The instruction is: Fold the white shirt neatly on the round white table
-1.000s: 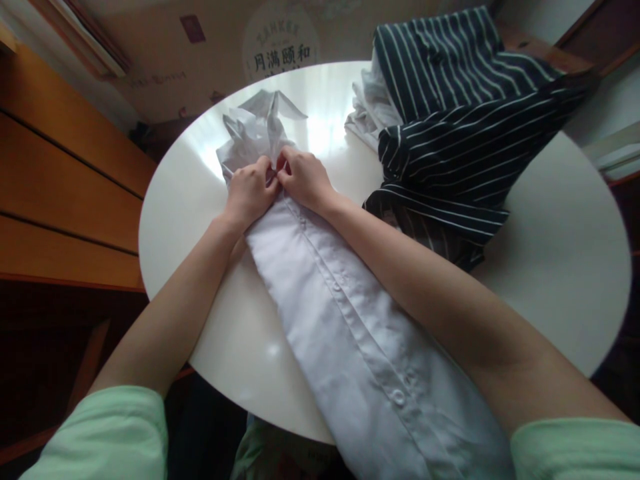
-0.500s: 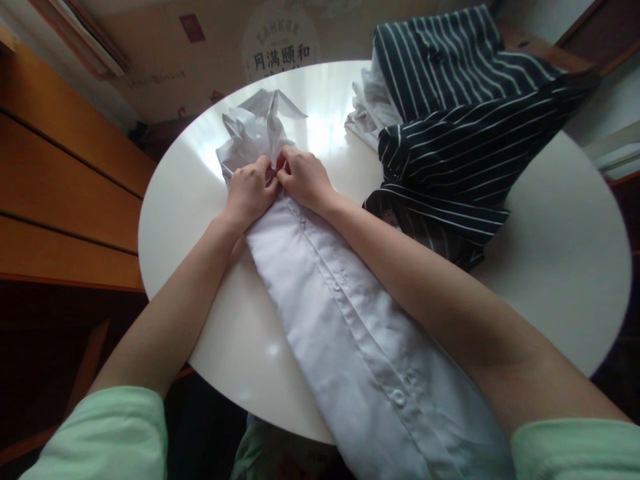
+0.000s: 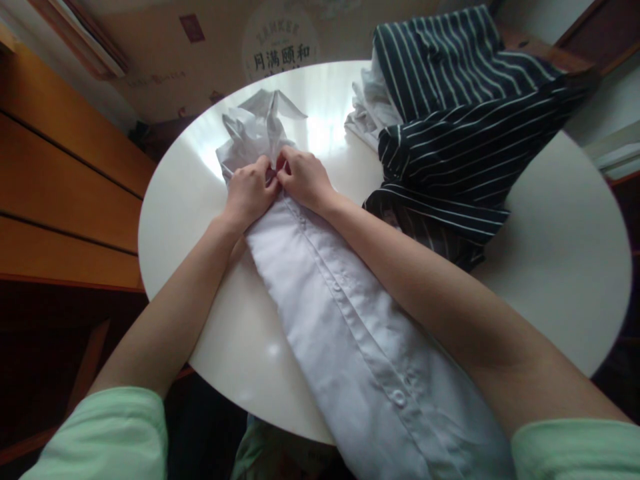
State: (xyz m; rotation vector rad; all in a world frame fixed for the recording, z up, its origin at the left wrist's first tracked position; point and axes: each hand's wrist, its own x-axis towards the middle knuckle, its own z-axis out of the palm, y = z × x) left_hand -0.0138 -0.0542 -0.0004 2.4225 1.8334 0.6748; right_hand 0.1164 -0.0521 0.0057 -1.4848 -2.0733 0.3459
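Observation:
A white button-up shirt (image 3: 320, 300) lies lengthwise in a long narrow fold, running from the table's far side over its near edge. White buttons show along its front placket, and its far end is crumpled. My left hand (image 3: 251, 190) pinches the shirt's placket near that crumpled end. Close against it, my right hand (image 3: 304, 177) pinches the same spot from the right, thumb and fingers together. The fingertips of both hands nearly meet; whatever small part of the fabric or button lies between them is hidden.
The shirt rests on a round white table (image 3: 170, 220). Black-and-white striped clothing (image 3: 460, 133) is heaped at the right, beside a crumpled white cloth (image 3: 373, 103). An orange-brown wooden cabinet (image 3: 65, 180) stands to the left, and a cardboard box (image 3: 215, 40) is behind the table.

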